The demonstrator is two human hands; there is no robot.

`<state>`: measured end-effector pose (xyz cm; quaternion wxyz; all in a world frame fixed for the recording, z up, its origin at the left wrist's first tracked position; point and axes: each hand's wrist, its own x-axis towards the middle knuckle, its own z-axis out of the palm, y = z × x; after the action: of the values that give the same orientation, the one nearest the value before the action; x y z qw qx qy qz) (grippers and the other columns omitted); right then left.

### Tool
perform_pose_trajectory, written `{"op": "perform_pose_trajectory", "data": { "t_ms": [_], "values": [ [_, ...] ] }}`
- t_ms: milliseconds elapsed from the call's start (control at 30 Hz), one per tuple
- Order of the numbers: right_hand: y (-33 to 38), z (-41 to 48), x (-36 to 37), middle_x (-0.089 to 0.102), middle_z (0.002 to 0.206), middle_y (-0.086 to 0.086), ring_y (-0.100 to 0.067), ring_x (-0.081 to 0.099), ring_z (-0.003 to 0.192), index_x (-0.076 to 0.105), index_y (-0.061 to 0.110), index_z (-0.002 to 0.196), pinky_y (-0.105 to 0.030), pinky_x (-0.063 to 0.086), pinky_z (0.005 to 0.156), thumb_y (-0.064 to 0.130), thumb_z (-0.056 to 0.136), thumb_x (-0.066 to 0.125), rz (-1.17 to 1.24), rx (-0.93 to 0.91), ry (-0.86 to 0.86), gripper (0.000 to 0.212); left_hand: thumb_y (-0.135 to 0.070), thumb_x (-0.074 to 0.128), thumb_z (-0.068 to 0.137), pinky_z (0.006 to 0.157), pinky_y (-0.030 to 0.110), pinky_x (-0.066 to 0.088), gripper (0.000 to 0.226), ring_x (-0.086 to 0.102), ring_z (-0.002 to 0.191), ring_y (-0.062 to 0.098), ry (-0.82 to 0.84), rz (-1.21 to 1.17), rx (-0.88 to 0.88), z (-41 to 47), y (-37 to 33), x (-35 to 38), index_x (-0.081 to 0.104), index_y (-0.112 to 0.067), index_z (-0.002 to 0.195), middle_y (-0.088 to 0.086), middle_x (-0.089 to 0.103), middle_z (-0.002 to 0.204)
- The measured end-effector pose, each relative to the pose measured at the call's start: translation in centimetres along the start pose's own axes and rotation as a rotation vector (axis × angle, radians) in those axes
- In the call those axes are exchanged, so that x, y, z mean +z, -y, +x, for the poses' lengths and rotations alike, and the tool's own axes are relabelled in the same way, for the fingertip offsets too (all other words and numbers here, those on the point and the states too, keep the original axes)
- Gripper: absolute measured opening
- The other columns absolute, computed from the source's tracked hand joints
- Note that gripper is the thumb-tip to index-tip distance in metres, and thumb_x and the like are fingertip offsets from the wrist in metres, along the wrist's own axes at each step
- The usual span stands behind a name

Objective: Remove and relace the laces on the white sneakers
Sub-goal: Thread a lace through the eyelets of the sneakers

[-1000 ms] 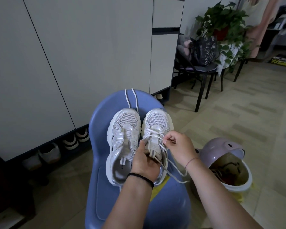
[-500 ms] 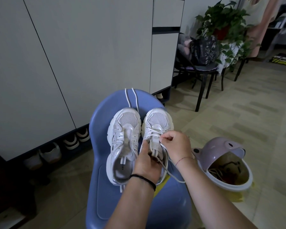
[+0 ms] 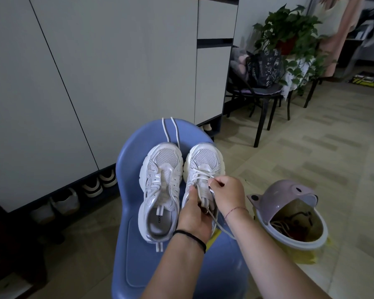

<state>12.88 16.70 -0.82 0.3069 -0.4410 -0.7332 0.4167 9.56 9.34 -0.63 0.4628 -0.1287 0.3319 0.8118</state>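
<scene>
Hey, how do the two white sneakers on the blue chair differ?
The left sneaker has bare eyelets; the right sneaker carries a crossed lace. No hand holds the left sneaker; the left hand grips the right sneaker and the right hand pinches its lace. Both are white, side by side on the blue chair, toes pointing away.

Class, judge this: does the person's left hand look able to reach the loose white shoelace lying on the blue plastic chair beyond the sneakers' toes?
Probably yes, once freed: the left hand grips the laced white sneaker, and only the low unlaced white sneaker lies before the loose white shoelace.
</scene>
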Motion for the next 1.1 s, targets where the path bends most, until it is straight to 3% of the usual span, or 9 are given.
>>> {"op": "perform_pose_trajectory", "data": {
  "t_ms": [67, 167, 300, 467, 567, 800, 867, 1000, 1100],
  "values": [
    [0.1, 0.0, 0.1, 0.062, 0.064, -0.013, -0.033, 0.052, 0.065, 0.067, -0.001, 0.072, -0.032, 0.041, 0.058, 0.018, 0.094, 0.055, 0.007, 0.025, 0.015, 0.032, -0.032, 0.044, 0.102, 0.107, 0.043, 0.043, 0.045, 0.058, 0.120, 0.031, 0.001, 0.011, 0.002, 0.0, 0.2, 0.0, 0.057, 0.003, 0.128, 0.022, 0.062, 0.125],
    [-0.2, 0.2, 0.1, 0.055, 0.053, -0.007, -0.030, 0.048, 0.060, 0.061, 0.012, 0.056, -0.035, 0.044, 0.060, 0.021, 0.088, 0.062, 0.012, 0.049, 0.042, 0.034, -0.031, 0.045, 0.102, 0.100, 0.040, 0.048, 0.043, 0.064, 0.104, 0.028, 0.003, -0.007, 0.009, 0.5, 0.4, -0.1, 0.058, 0.002, 0.125, 0.018, 0.069, 0.108],
    [-0.2, 0.1, -0.2, 0.071, 0.075, -0.004, -0.028, 0.066, 0.078, 0.070, 0.017, 0.072, -0.044, 0.056, 0.080, 0.024, 0.082, 0.070, 0.073, 0.068, 0.059, 0.013, -0.031, 0.044, 0.102, 0.091, 0.037, 0.050, 0.041, 0.066, 0.091, 0.025, 0.026, -0.004, -0.006, 0.9, 0.5, -0.3, 0.061, 0.002, 0.118, 0.017, 0.072, 0.092],
    [0.8, -0.1, -0.8, 0.052, 0.094, 0.006, -0.008, 0.053, 0.084, 0.068, 0.025, 0.102, -0.021, 0.043, 0.078, 0.019, 0.085, 0.068, -0.120, -0.179, 0.119, 0.018, -0.034, 0.040, 0.103, 0.094, 0.036, 0.049, 0.040, 0.068, 0.093, 0.022, 0.066, 0.037, -0.038, 0.5, 0.5, -0.5, 0.067, -0.004, 0.103, 0.013, 0.075, 0.091],
    [1.0, 0.2, -1.0, 0.051, 0.091, 0.010, -0.005, 0.053, 0.082, 0.072, 0.029, 0.099, -0.021, 0.046, 0.080, 0.021, 0.085, 0.068, -0.208, -0.259, 0.153, 0.016, -0.041, 0.042, 0.101, 0.105, 0.039, 0.044, 0.049, 0.062, 0.114, 0.027, 0.074, 0.035, -0.054, 0.5, 0.2, -0.5, 0.065, -0.001, 0.118, 0.017, 0.070, 0.112],
    [1.3, 0.6, -1.1, 0.059, 0.096, 0.010, 0.000, 0.054, 0.076, 0.071, 0.025, 0.086, -0.003, 0.036, 0.063, 0.021, 0.085, 0.069, -0.323, -0.340, 0.143, 0.005, -0.050, 0.036, 0.101, 0.104, 0.038, 0.044, 0.061, 0.058, 0.121, 0.031, 0.054, 0.025, -0.084, 0.7, 0.0, -0.8, 0.061, 0.000, 0.126, 0.021, 0.064, 0.124],
    [1.4, 0.7, -1.2, 0.058, 0.099, 0.009, -0.004, 0.056, 0.080, 0.073, 0.023, 0.089, -0.006, 0.039, 0.068, 0.021, 0.086, 0.068, -0.332, -0.334, 0.157, 0.006, -0.050, 0.035, 0.101, 0.103, 0.038, 0.045, 0.061, 0.058, 0.120, 0.031, 0.056, 0.026, -0.085, 0.8, 0.0, -0.8, 0.060, 0.000, 0.126, 0.021, 0.064, 0.124],
    [1.9, 0.4, -1.0, 0.055, 0.100, 0.006, -0.014, 0.058, 0.087, 0.072, 0.022, 0.084, -0.031, 0.051, 0.080, 0.019, 0.089, 0.064, -0.416, -0.343, 0.161, 0.010, -0.051, 0.035, 0.101, 0.101, 0.037, 0.044, 0.062, 0.057, 0.115, 0.029, 0.053, 0.027, -0.106, 0.5, -0.2, -0.7, 0.057, -0.001, 0.130, 0.019, 0.059, 0.131],
    [2.1, 0.3, -0.8, 0.056, 0.100, 0.003, -0.015, 0.056, 0.092, 0.072, 0.020, 0.081, -0.031, 0.049, 0.080, 0.017, 0.089, 0.064, -0.460, -0.362, 0.132, 0.012, -0.050, 0.036, 0.101, 0.095, 0.036, 0.047, 0.059, 0.061, 0.106, 0.027, 0.028, 0.041, -0.103, 0.3, -0.3, -0.6, 0.059, -0.002, 0.128, 0.018, 0.061, 0.129]
  ]
}}
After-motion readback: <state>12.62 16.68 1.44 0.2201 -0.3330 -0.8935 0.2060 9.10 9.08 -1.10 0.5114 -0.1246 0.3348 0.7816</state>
